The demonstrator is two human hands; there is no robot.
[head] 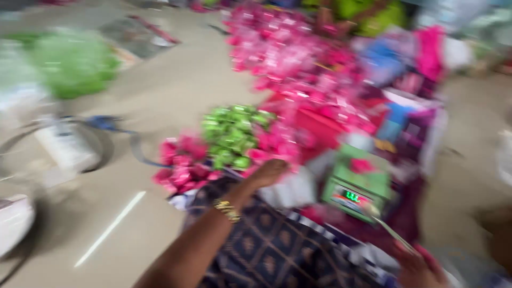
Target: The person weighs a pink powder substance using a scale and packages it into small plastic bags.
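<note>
The whole picture is blurred by motion. My left hand [269, 172], with a gold bangle on its wrist, reaches forward to the edge of a heap of small pink wrapped pieces [184, 165] and green wrapped pieces [232, 133]. Its fingers are smeared, so its grip is unclear. My right hand [416, 266] sits at the bottom right, closed around a thin pale strip [392, 232] that points up toward a green weighing scale [357, 186]. A pink piece lies on the scale's pan.
A large mound of pink pieces [298, 58] stretches to the back. Dark patterned cloth [266, 245] covers my lap. A green bag [74, 64] and a white container [66, 144] stand on the left floor. Coloured packets [405, 80] are piled at the right.
</note>
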